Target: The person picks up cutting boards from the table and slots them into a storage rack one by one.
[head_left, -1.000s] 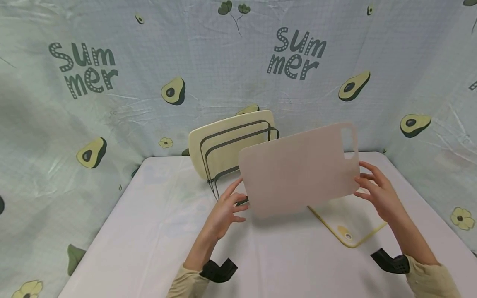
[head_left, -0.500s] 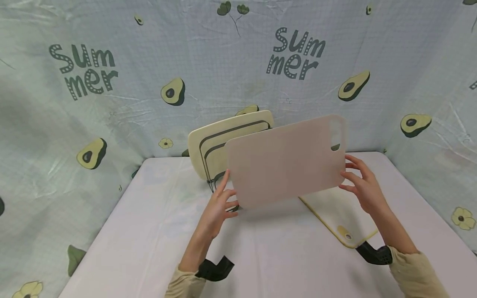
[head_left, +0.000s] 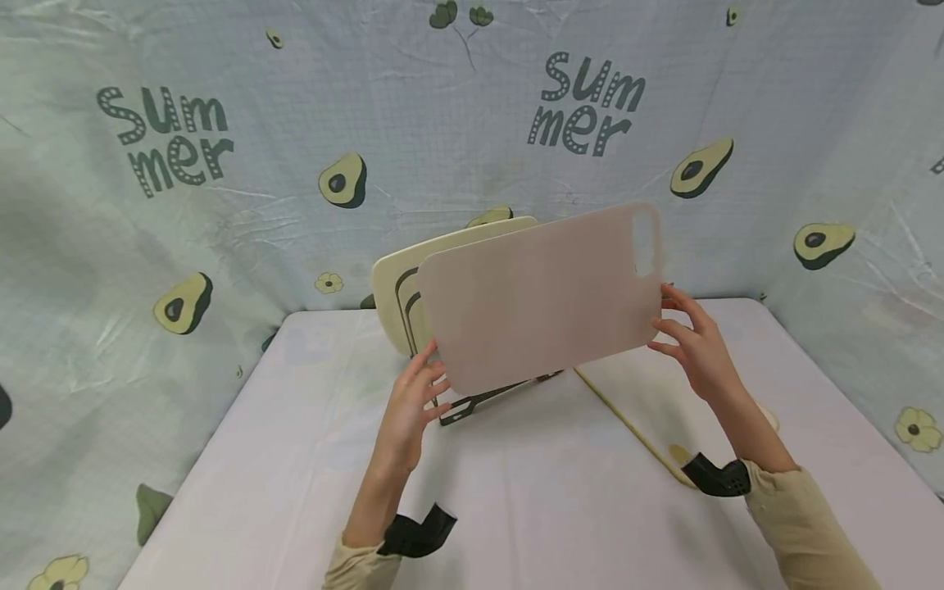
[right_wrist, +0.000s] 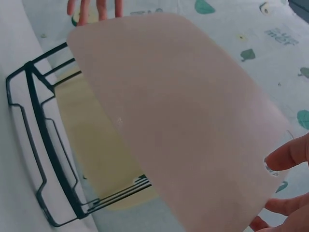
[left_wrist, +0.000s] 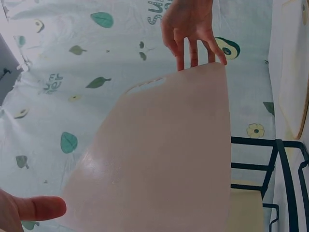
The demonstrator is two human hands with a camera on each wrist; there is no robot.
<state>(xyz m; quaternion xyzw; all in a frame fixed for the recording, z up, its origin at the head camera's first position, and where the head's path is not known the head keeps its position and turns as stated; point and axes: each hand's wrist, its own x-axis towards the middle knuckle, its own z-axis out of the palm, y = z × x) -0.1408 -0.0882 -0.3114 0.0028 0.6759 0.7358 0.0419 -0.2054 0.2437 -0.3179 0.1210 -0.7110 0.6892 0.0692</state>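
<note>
A pink plastic cutting board (head_left: pixel 542 295) with a handle slot at its upper right is held up in the air, tilted. My left hand (head_left: pixel 404 414) holds its left end, and my right hand (head_left: pixel 701 356) grips the lower right end below the slot. Behind the board stands a dark wire rack (right_wrist: pixel 53 145), partly hidden from the head view. A cream cutting board (head_left: pixel 389 305) stands upright in that rack. In the left wrist view my thumb (left_wrist: pixel 43 208) lies at the pink board's edge.
A pale cutting board with a yellow rim (head_left: pixel 627 424) lies on the white table (head_left: pixel 295 459), right of the rack, partly covered by my right arm. Behind the table hangs a cloth printed with avocados (head_left: pixel 457 139).
Both hands have carried the pink cutting board up and to the left, in front of the rack. More of the rack's base shows beneath it. The cream board has stayed put.
</note>
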